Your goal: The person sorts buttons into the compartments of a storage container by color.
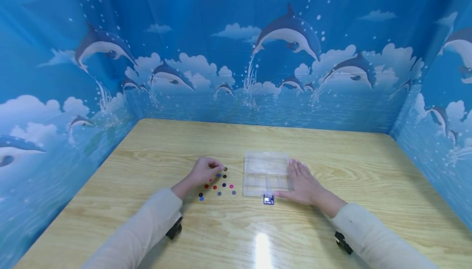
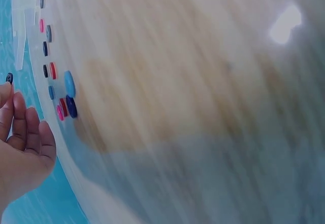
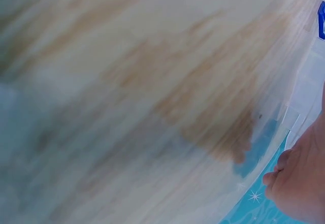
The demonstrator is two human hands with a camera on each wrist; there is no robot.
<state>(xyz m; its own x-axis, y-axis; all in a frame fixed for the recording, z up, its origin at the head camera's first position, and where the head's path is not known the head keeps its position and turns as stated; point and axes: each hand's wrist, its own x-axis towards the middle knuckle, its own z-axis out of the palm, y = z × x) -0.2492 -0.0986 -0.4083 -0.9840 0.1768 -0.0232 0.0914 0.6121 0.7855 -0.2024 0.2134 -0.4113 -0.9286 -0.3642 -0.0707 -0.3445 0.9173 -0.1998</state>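
Observation:
My left hand (image 1: 203,171) pinches a small black button (image 2: 9,77) between thumb and fingertips, just above the table left of the box. Several loose buttons lie near that hand, among them a red button (image 1: 215,187), a pink button (image 1: 231,186), a light blue button (image 2: 70,84) and a grey button (image 1: 234,192). To their right is a clear plastic compartment box (image 1: 266,164) with its lid folded back. My right hand (image 1: 304,185) rests with straight fingers along the box's right side. A blue latch (image 1: 268,199) sits at the box's front edge.
The wood-grain table (image 1: 332,146) carries all of this. A blue dolphin-print curtain (image 1: 221,35) stands behind and at both sides. A bright reflection shows on the tabletop near the front.

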